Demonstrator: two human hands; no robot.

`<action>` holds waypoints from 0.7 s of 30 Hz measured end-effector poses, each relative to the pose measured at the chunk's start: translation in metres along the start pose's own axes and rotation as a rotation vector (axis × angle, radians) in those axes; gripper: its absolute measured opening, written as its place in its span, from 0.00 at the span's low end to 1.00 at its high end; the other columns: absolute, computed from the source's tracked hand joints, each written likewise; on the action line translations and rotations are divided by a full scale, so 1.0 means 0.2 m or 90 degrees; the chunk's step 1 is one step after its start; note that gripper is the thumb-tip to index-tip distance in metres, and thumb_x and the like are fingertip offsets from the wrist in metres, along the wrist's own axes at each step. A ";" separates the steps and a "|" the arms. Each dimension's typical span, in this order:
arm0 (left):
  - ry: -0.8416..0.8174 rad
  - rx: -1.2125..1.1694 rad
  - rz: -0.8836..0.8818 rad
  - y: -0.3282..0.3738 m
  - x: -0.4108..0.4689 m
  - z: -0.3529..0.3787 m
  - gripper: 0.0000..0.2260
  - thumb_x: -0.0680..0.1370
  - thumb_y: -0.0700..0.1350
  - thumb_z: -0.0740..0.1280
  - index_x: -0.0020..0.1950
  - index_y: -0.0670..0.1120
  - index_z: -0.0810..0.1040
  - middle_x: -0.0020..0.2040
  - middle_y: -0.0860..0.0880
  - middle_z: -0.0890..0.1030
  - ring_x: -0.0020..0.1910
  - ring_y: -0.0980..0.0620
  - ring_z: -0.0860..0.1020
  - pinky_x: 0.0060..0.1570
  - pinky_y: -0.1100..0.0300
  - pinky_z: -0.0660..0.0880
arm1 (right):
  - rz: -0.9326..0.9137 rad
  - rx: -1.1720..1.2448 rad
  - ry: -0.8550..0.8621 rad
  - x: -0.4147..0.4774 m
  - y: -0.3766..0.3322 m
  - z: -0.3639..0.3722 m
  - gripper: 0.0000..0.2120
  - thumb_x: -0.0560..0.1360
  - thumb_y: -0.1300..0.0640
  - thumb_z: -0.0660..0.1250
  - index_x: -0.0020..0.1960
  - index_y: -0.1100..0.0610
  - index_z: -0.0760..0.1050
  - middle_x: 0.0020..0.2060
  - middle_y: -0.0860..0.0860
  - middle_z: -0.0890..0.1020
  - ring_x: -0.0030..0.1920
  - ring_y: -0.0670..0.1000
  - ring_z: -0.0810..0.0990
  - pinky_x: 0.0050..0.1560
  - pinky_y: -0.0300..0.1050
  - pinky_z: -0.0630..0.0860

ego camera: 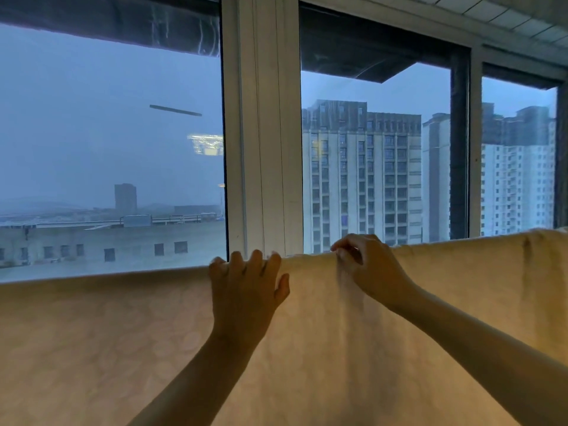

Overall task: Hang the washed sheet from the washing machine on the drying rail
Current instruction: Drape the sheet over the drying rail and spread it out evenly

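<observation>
A pale cream sheet (107,333) with a faint round pattern hangs spread across the whole lower half of the view, draped over a rail that it hides. Its top fold runs from lower left up to the right. My left hand (246,290) lies flat against the sheet, fingers hooked over the top fold. My right hand (365,259) pinches the top fold just to the right, and the cloth wrinkles below the pinch.
Directly behind the sheet stands a row of tall windows with white frames (264,149). A tiled ceiling edge (522,16) shows at the top right. High-rise buildings (362,179) and a low roof lie outside the glass.
</observation>
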State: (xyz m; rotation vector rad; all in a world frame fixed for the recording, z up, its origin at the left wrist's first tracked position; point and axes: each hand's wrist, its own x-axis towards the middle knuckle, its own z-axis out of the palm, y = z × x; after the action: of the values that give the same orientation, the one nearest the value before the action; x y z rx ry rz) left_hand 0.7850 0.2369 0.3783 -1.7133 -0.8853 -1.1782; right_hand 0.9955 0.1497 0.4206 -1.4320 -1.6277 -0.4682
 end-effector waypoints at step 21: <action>-0.059 -0.063 0.021 0.01 0.02 -0.10 0.19 0.76 0.58 0.59 0.57 0.46 0.77 0.45 0.46 0.80 0.44 0.44 0.78 0.48 0.45 0.72 | -0.011 -0.116 -0.029 0.12 0.07 -0.09 0.08 0.80 0.55 0.59 0.49 0.53 0.76 0.41 0.49 0.81 0.41 0.45 0.79 0.45 0.40 0.75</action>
State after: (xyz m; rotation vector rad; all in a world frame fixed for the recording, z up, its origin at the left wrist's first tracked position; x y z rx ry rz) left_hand 0.7814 0.2173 0.3853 -1.8679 -0.8626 -1.1456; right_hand 1.0176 0.1537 0.4464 -1.5734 -1.6694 -0.6107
